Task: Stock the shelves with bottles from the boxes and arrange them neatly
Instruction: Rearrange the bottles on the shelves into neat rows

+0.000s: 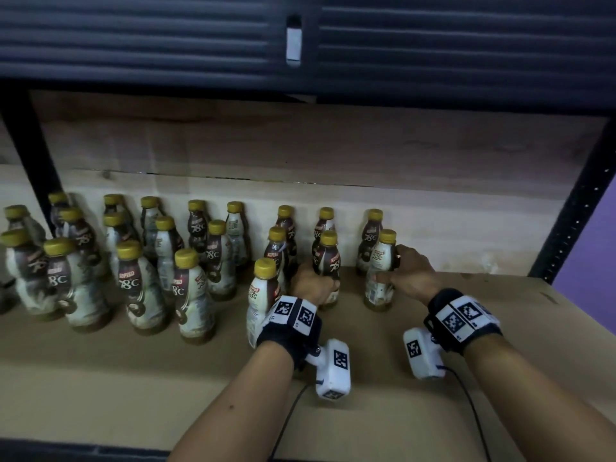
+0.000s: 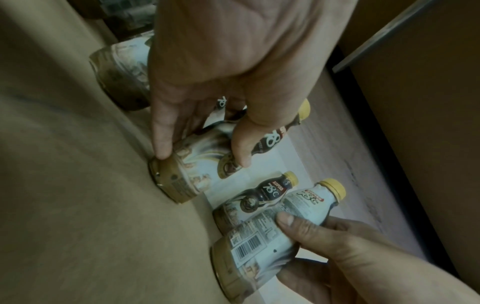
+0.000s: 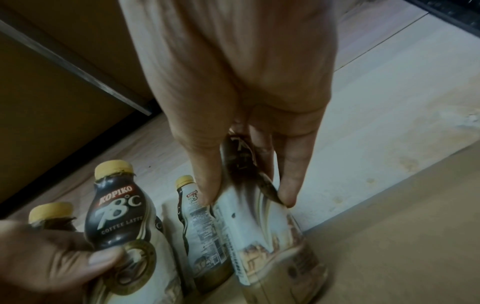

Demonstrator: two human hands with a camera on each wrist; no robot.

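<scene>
Both hands reach onto the cardboard-lined shelf [image 1: 466,328]. My left hand [image 1: 315,285] grips a brown-and-white coffee bottle with a yellow cap [image 1: 328,253], standing second in its column. In the left wrist view, that hand [image 2: 202,156] has thumb and fingers curled round the bottle's lower body [image 2: 197,179]. My right hand [image 1: 406,273] holds the neighbouring bottle [image 1: 380,261] from the right side. The right wrist view has my right hand [image 3: 246,198] pinching its bottle [image 3: 267,242], and my left hand [image 3: 52,257] on a Kopiko bottle [image 3: 116,216].
Several more bottles stand in columns across the left half of the shelf [image 1: 133,261], and one stands beside my left wrist [image 1: 263,295]. Three bottles line the back wall behind my hands [image 1: 371,238]. A black upright [image 1: 573,211] bounds the right side, and another shelf [image 1: 166,45] hangs overhead.
</scene>
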